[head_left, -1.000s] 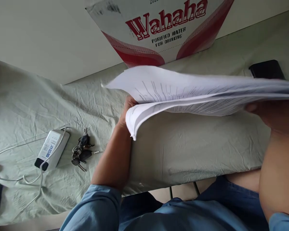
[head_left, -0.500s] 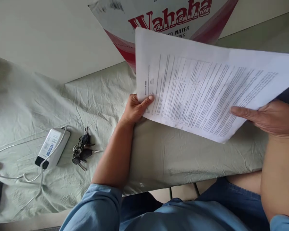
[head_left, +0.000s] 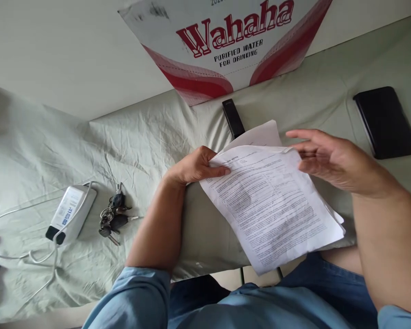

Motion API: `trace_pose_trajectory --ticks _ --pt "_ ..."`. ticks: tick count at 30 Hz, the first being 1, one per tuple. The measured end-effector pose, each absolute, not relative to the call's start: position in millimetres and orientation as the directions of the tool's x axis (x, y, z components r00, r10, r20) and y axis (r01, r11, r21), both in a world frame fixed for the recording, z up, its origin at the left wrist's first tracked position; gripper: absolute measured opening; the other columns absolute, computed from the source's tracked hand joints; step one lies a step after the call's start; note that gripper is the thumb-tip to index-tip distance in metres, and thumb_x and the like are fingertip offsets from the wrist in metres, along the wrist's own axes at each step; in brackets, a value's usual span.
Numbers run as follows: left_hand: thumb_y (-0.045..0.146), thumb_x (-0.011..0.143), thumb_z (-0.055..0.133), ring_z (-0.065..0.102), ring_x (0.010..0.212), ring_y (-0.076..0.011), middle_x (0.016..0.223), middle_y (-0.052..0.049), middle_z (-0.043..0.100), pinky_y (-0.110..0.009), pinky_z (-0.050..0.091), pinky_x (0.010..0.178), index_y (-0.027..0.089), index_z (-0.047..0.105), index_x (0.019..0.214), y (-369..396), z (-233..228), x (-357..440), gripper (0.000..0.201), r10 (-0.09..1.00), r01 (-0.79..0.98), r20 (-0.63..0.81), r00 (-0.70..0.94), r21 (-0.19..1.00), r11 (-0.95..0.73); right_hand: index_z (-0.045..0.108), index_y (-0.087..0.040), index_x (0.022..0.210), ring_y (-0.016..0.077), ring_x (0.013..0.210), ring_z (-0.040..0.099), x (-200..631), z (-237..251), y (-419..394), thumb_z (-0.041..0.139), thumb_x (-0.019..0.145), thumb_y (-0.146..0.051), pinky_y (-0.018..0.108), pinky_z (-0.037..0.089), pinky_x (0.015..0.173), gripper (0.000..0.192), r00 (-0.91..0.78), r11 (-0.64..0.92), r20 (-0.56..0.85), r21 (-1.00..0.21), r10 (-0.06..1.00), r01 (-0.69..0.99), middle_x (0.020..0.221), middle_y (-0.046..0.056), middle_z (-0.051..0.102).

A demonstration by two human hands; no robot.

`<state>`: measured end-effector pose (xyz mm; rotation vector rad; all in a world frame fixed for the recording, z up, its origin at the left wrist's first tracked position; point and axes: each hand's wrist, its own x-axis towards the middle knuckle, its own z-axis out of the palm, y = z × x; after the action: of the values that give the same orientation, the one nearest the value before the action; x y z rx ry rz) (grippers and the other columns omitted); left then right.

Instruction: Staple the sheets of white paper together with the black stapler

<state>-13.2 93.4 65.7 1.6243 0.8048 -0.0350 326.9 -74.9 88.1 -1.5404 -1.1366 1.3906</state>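
A stack of printed paper sheets lies flat on the pale green cloth, its near corner hanging over the table's front edge. My left hand pinches the stack's top left corner between thumb and fingers. Over the top right corner hovers my right hand, fingers spread and holding nothing, just above the sheets. A narrow black device lies just beyond the papers, partly covered by them.
A black phone lies at the right. A white power adapter with its cable and a bunch of keys lie at the left. A red-and-white "Wahaha" carton stands against the wall.
The stack, held up in the air by both hands, has come down flat onto the cloth. My right hand has let go and lifted off; the left keeps its hold.
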Motion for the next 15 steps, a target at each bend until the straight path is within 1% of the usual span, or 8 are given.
trace_pose_trajectory --ticks 1,2,4,6,7,9,12,15 --pt "0.055 0.082 0.097 0.043 0.055 -0.0073 0.058 0.002 0.05 -0.021 0.033 0.046 0.017 0.061 0.057 93.4 65.7 -12.0 0.058 0.468 0.516 -0.45 0.76 0.857 -0.013 0.08 -0.03 0.154 0.0228 0.095 0.083 317.9 86.3 -72.1 0.1 0.089 -0.071 0.038 0.07 0.087 0.079 0.004 -0.275 -0.278 -0.947 0.96 0.168 0.113 0.006 0.09" --pt "0.053 0.081 0.097 0.045 0.055 -0.0078 0.058 0.002 0.052 -0.021 0.034 0.046 0.017 0.062 0.058 93.3 65.1 -11.0 0.055 0.469 0.517 -0.447 0.762 0.855 -0.024 0.084 -0.031 0.145 0.022 0.086 0.079 310.6 84.1 -69.7 0.096 0.093 -0.074 0.037 0.068 0.081 0.069 0.007 -0.261 -0.265 -0.942 0.964 0.212 0.099 0.003 0.087" --pt "0.052 0.079 0.097 0.056 0.06 -0.0109 0.064 -0.001 0.064 -0.021 0.043 0.05 0.015 0.073 0.067 92.5 62.6 -9.2 0.046 0.5 0.51 -0.433 0.75 0.86 -0.02 0.09 -0.032 0.12 0.0243 0.081 0.077 301.6 78.4 -66.5 0.088 0.097 -0.08 0.038 0.065 0.073 0.054 0.065 -0.254 -0.246 -0.926 0.967 0.28 0.083 0.002 0.08" --pt "0.051 0.079 0.1 0.067 0.067 -0.0144 0.075 -0.003 0.076 -0.023 0.052 0.056 0.015 0.082 0.082 91.4 59.8 -7.7 0.041 0.552 0.478 -0.408 0.727 0.878 0.019 0.089 -0.032 0.101 0.0281 0.084 0.078 299.3 71.7 -64.9 0.087 0.096 -0.083 0.041 0.064 0.069 0.051 0.124 -0.273 -0.245 -0.908 0.961 0.319 0.079 0.003 0.078" --pt "0.051 0.079 0.101 0.07 0.07 -0.0154 0.079 -0.003 0.08 -0.023 0.055 0.059 0.015 0.084 0.087 90.7 58.7 -7.0 0.041 0.574 0.459 -0.398 0.716 0.888 0.043 0.087 -0.031 0.096 0.0296 0.086 0.079 299.6 68.3 -64.4 0.087 0.096 -0.082 0.042 0.065 0.069 0.051 0.142 -0.282 -0.248 -0.901 0.958 0.33 0.08 0.004 0.079" --pt "0.052 0.081 0.102 0.072 0.07 -0.0155 0.081 -0.003 0.082 -0.024 0.058 0.061 0.015 0.086 0.089 89.3 57.2 -5.9 0.04 0.58 0.43 -0.395 0.713 0.899 0.085 0.086 -0.03 0.098 0.0314 0.091 0.081 301.2 62.2 -63.3 0.087 0.098 -0.078 0.046 0.069 0.075 0.048 0.182 -0.296 -0.246 -0.889 0.952 0.35 0.089 0.005 0.083" --pt "0.051 0.087 0.1 0.078 0.074 -0.0168 0.085 -0.005 0.087 -0.025 0.064 0.068 0.016 0.091 0.092 87.5 56.3 -5.3 0.037 0.532 0.398 -0.411 0.74 0.906 0.146 0.086 -0.031 0.118 0.0351 0.115 0.084 303.4 56.1 -61.6 0.089 0.098 -0.069 0.055 0.074 0.099 0.043 0.287 -0.266 -0.156 -0.877 0.945 0.399 0.119 0.008 0.088" --pt "0.049 0.086 0.103 0.083 0.078 -0.0178 0.091 -0.005 0.091 -0.025 0.068 0.073 0.018 0.095 0.098 87.0 54.9 -6.4 0.034 0.51 0.347 -0.409 0.757 0.913 0.216 0.079 -0.037 0.144 0.0391 0.15 0.074 306.5 54.8 -60.9 0.095 0.092 -0.067 0.061 0.067 0.126 0.062 0.36 -0.2 -0.037 -0.881 0.932 0.428 0.157 0.01 0.08"
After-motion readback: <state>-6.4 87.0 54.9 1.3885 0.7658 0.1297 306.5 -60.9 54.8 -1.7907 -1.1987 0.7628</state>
